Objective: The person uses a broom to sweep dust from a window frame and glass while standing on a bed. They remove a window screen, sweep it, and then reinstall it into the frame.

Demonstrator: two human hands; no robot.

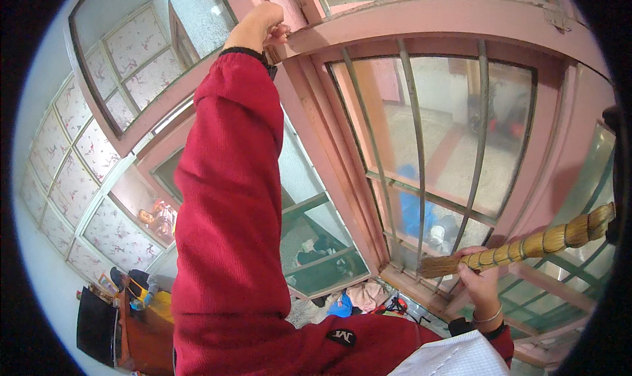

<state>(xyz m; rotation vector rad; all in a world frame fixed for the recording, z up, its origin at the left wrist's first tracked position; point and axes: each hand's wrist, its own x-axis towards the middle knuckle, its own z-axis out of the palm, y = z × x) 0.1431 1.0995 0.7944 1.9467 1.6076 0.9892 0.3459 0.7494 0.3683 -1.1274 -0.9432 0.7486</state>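
Observation:
My left hand (277, 28) is raised at the top, against the pink window frame (414, 16). Its fingers are curled near the corner where the crossbar meets the upright; whether they grip anything cannot be told. At the lower right my right hand (476, 277) holds a short straw hand brush (533, 245), bound with dark rings along its handle. The frayed bristle end points left, in front of the lower part of a barred glass pane (449, 144). Red sleeves cover both arms, and a bracelet is on my right wrist.
An open pink casement (168, 99) with glass stands at the upper left. Vertical metal bars (417, 129) cross the pane. Below lie cloths (365, 297) and other items. A person (136, 284) is at the lower left beside a dark panel (96, 326).

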